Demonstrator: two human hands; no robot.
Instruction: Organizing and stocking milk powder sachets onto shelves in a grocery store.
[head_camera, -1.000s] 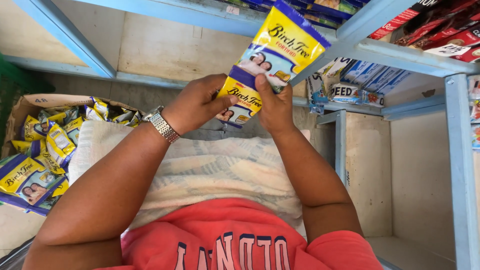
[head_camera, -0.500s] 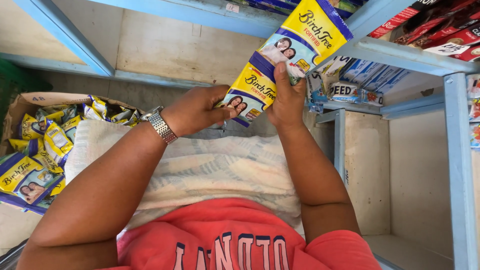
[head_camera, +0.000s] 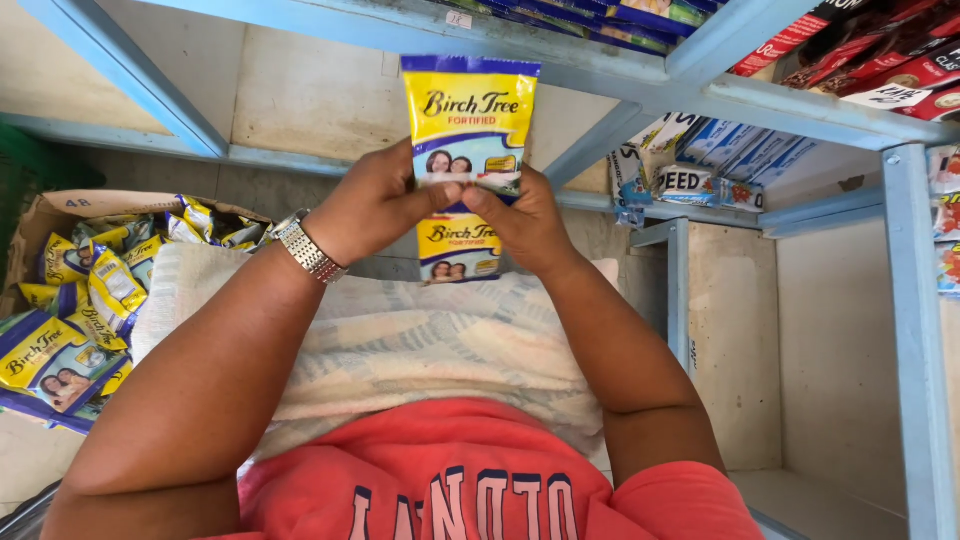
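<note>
Both your left hand (head_camera: 375, 205) and right hand (head_camera: 520, 215) pinch joined yellow sachets (head_camera: 468, 130) at centre frame; uneven pulling could tear a sachet open.

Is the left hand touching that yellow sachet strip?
Touching. The head view shows the left hand pinching the yellow sachet strip at its edge, thumb over the front.

Sachets (head_camera: 75, 300) in box (head_camera: 60, 208) — left.

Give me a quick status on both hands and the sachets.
Left hand and right hand pinch a strip of yellow-and-purple foil sachets, upright. Nothing between them. Cardboard box of matching sachets lower left.
</note>
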